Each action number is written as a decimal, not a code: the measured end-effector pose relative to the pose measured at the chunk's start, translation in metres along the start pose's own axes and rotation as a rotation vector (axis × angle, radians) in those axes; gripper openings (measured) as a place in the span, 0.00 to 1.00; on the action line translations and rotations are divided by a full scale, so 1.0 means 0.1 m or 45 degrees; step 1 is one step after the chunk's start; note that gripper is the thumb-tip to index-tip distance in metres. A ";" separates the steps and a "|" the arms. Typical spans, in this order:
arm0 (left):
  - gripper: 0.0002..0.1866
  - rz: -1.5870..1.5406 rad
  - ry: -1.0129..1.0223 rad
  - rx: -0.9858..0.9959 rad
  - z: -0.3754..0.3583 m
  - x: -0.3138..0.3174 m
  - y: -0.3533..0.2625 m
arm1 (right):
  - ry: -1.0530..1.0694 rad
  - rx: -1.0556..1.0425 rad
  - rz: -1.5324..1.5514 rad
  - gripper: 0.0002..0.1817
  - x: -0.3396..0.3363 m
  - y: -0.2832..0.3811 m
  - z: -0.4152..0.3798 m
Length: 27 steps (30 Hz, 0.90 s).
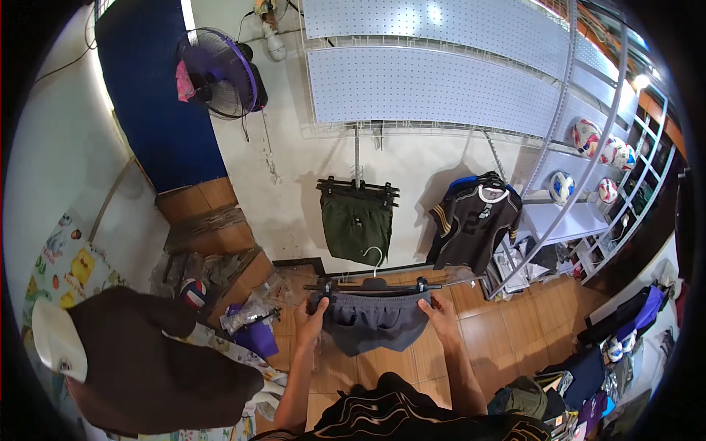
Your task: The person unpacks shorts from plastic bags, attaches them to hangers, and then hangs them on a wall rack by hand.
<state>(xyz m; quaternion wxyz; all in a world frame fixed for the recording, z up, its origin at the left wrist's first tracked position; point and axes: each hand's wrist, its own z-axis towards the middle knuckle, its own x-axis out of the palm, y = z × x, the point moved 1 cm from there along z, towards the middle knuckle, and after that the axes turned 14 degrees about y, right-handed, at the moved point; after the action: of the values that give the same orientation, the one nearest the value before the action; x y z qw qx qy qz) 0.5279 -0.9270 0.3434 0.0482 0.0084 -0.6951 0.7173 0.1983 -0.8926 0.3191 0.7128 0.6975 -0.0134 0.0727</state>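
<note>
A pair of dark grey shorts (pixel 375 323) hangs by its waistband from a black clip hanger (pixel 375 285) with a silver hook, held out in front of me. My left hand (pixel 312 316) is closed on the left end of the waistband, thumb just under the clip. At the opposite end my right hand (pixel 439 314) grips the shorts beside the other clip. Beyond them, dark green shorts (pixel 357 224) hang on a wall rod, and to their right is a black jersey (pixel 482 224) with gold-striped sleeves.
White pegboard panels (pixel 434 84) cover the upper wall, with a purple fan (pixel 220 73) at left. A metal shelf (pixel 566 220) with balls stands right. Brown cloth (pixel 154 360) drapes over something at lower left. Piled clothes (pixel 566 397) lie lower right, on the tiled floor's side.
</note>
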 end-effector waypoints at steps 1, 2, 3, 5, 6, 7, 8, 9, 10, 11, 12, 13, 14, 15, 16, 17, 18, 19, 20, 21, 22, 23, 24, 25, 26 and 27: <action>0.19 0.072 -0.019 0.002 0.17 -0.03 0.05 | -0.007 -0.049 0.020 0.23 0.00 -0.01 0.15; 0.19 0.076 -0.023 -0.009 0.34 -0.07 0.13 | -0.005 -0.039 0.025 0.23 -0.01 -0.03 0.29; 0.19 0.070 -0.010 -0.009 0.54 -0.09 0.20 | 0.005 -0.014 0.010 0.23 -0.04 -0.06 0.45; 0.19 0.067 -0.005 0.000 0.96 -0.14 0.31 | 0.025 0.004 -0.003 0.22 -0.08 -0.11 0.86; 0.18 0.129 -0.021 0.001 1.16 -0.14 0.33 | -0.008 -0.027 0.010 0.21 -0.10 -0.16 1.07; 0.18 0.191 -0.034 0.001 1.34 -0.14 0.35 | -0.043 -0.057 0.021 0.20 -0.12 -0.22 1.26; 0.18 0.197 -0.042 -0.011 1.52 -0.14 0.37 | -0.037 -0.045 0.028 0.20 -0.15 -0.27 1.45; 0.17 0.222 -0.048 -0.024 1.73 -0.13 0.40 | -0.036 -0.079 0.049 0.20 -0.19 -0.32 1.66; 0.17 0.249 -0.054 -0.042 1.88 -0.12 0.43 | -0.036 -0.110 0.072 0.19 -0.22 -0.36 1.83; 0.17 0.252 -0.061 -0.046 2.05 -0.11 0.46 | -0.030 -0.105 0.076 0.19 -0.25 -0.39 2.00; 0.17 0.224 -0.050 -0.030 2.26 -0.11 0.49 | -0.024 -0.080 0.075 0.19 -0.29 -0.39 2.19; 0.17 0.197 -0.038 -0.017 2.43 -0.11 0.52 | -0.019 -0.051 0.077 0.20 -0.32 -0.42 2.35; 0.17 0.202 -0.041 -0.021 2.58 -0.12 0.57 | -0.017 -0.047 0.082 0.20 -0.35 -0.45 2.49; 0.17 0.262 -0.052 -0.055 2.75 -0.12 0.59 | -0.019 0.000 0.079 0.22 -0.39 -0.46 2.65; 0.17 0.322 -0.064 -0.092 2.90 -0.13 0.62 | -0.020 0.051 0.076 0.24 -0.41 -0.49 2.79; 0.17 0.325 -0.069 -0.099 3.03 -0.14 0.65 | -0.015 0.058 0.080 0.24 -0.42 -0.52 2.92; 0.17 0.356 -0.094 -0.115 3.14 -0.14 0.69 | -0.027 0.040 0.093 0.24 -0.42 -0.56 3.02; 0.17 0.384 -0.123 -0.129 3.31 -0.14 0.73 | -0.036 0.022 0.102 0.24 -0.45 -0.59 3.21; 0.17 0.383 -0.129 -0.128 3.38 -0.15 0.76 | -0.029 0.021 0.101 0.24 -0.45 -0.62 3.30; 0.17 0.350 -0.124 -0.143 3.41 -0.15 0.74 | -0.023 0.040 0.094 0.24 -0.45 -0.65 3.35; 0.18 0.317 -0.116 -0.160 3.43 -0.13 0.71 | -0.020 0.062 0.088 0.24 -0.45 -0.68 3.38; 0.18 0.317 -0.114 -0.163 3.47 -0.14 0.73 | -0.021 0.066 0.088 0.24 -0.45 -0.72 3.41; 0.18 0.274 -0.101 -0.153 3.50 -0.17 0.79 | -0.022 0.095 0.078 0.21 -0.45 -0.75 3.42; 0.18 0.232 -0.086 -0.141 3.54 -0.19 0.85 | -0.024 0.123 0.069 0.18 -0.44 -0.78 3.43; 0.18 0.233 -0.081 -0.143 3.58 -0.22 0.91 | -0.029 0.124 0.069 0.18 -0.44 -0.81 3.44; 0.17 0.233 -0.082 -0.144 3.59 -0.24 0.94 | -0.014 0.121 0.093 0.18 -0.43 -0.86 3.42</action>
<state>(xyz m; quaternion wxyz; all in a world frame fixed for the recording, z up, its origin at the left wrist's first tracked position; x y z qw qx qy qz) 0.5242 -1.2891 0.2603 -0.0394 -0.0346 -0.7334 0.6777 0.1945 -1.2389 0.2376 0.6756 0.7300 -0.0394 0.0954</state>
